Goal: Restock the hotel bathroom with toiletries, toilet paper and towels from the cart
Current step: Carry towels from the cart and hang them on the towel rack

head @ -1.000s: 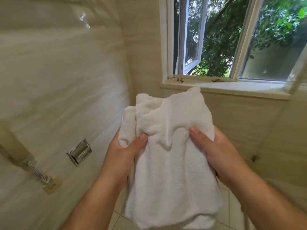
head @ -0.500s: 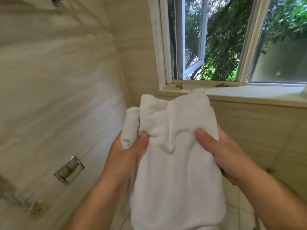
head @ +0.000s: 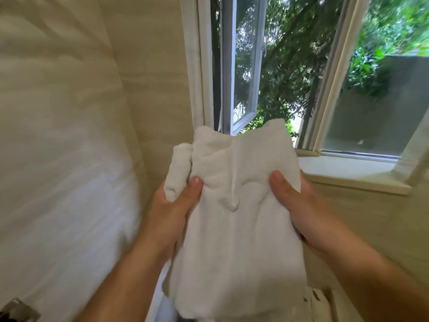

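The left hand (head: 171, 205) and the right hand (head: 299, 205) are both closed on a white fluffy folded towel (head: 236, 240). It is held up in the middle of the frame, in front of the white-framed window (head: 246, 66) and just left of the pale window sill (head: 348, 168). One thumb is pressed on the front near each side edge. The other fingers are hidden behind the cloth.

The towel is likely to be soft, light and floppy. It will not break, but its folds could fall open if only one corner is held. The loose bottom edge hangs down and could drag. It is best held as it is now, near the top, at both sides. The small rolled part at the left should be kept tucked under the left thumb.

Since the earlier frame, the same hold has been kept by both hands. The view has been tipped up, so more of the window is seen at the upper right. The shiny metal plate (head: 16, 310) on the beige striped wall (head: 58, 135) has slid down to the lower left corner of the frame.
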